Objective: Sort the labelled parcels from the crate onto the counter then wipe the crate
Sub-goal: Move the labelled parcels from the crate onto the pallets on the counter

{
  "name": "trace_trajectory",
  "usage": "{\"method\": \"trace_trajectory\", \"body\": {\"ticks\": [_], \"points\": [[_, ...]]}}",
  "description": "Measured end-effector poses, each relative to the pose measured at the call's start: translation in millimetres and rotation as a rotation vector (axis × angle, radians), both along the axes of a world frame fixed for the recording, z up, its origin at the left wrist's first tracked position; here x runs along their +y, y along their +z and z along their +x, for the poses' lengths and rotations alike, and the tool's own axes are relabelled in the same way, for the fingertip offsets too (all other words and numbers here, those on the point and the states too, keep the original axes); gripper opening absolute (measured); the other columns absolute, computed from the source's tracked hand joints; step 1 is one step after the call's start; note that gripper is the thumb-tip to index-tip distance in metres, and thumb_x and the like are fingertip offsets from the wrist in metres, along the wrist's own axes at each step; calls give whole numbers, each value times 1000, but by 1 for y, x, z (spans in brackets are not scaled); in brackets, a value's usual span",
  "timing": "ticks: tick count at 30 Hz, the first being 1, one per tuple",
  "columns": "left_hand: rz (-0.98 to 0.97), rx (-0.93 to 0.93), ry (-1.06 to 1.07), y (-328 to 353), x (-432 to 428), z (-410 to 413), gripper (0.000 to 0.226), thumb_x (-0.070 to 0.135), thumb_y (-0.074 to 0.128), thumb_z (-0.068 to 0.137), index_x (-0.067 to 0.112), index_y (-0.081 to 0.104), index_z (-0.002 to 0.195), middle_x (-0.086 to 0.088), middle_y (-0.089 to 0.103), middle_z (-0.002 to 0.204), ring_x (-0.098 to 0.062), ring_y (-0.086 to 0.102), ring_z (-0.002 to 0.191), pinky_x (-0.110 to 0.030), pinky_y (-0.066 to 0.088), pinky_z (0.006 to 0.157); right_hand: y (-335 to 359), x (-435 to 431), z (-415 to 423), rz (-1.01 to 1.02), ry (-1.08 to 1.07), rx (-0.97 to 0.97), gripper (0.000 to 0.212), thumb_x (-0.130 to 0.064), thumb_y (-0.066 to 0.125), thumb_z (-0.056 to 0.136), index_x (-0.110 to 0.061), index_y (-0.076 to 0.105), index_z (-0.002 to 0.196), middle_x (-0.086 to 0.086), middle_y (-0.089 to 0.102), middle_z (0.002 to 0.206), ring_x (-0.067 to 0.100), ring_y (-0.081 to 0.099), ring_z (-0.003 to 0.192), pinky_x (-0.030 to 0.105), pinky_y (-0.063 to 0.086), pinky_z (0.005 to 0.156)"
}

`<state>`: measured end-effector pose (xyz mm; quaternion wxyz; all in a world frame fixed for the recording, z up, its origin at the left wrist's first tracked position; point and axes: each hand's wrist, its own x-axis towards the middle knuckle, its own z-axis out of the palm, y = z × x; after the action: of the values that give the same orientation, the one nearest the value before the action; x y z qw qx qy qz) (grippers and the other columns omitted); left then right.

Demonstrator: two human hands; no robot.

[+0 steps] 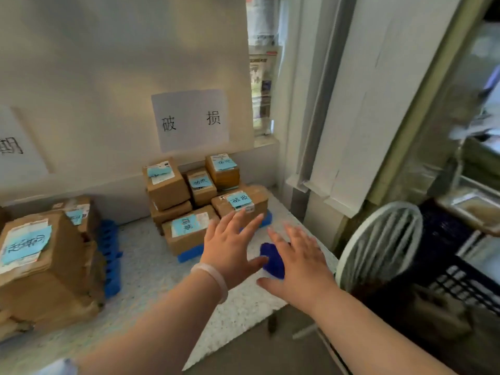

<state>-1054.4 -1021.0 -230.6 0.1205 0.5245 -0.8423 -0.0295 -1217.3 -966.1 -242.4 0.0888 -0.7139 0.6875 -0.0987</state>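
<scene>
Parcels [167, 192] on speckled counter [148, 269] (white wall [108, 63] behind)

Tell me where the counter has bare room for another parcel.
The widest bare stretch of counter lies between the left pile and the right pile under the wall sign, running to the near edge. A narrow strip lies between that pile and the window frame. Crowded: by the left hand and right hand, where a dark blue thing lies.
</scene>
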Motion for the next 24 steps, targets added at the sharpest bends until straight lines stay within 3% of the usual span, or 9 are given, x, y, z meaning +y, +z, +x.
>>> {"method": "trace_trajectory", "body": {"ticks": [11, 16, 24], "points": [[107, -67, -362, -43, 73, -262, 85, 65, 51, 87, 47, -1, 152, 3, -2, 164, -23, 0, 150, -47, 1, 121, -34, 127, -246, 120, -372, -35, 95, -66, 57, 84, -45, -6, 152, 0, -10, 164, 23, -8, 151, 46, 2, 122], [181, -121, -427, -67, 91, -317, 83, 64, 49, 88, 47, -1, 152, 4, -1, 164, -23, 2, 150, -45, 1, 121, -61, 161, -307, 188, -499, -118, 94, -60, 60, 85, -44, -3, 152, -1, 1, 164, 22, 1, 151, 44, 10, 123], [268, -245, -553, -100, 87, -371, 80, 60, 46, 92, 45, -3, 153, 7, -4, 164, -19, -3, 151, -46, -2, 121, -97, 168, -342, 242, -578, -148, 90, -59, 53, 91, -35, -5, 155, -4, -8, 165, 18, -8, 151, 41, -2, 119]]}}
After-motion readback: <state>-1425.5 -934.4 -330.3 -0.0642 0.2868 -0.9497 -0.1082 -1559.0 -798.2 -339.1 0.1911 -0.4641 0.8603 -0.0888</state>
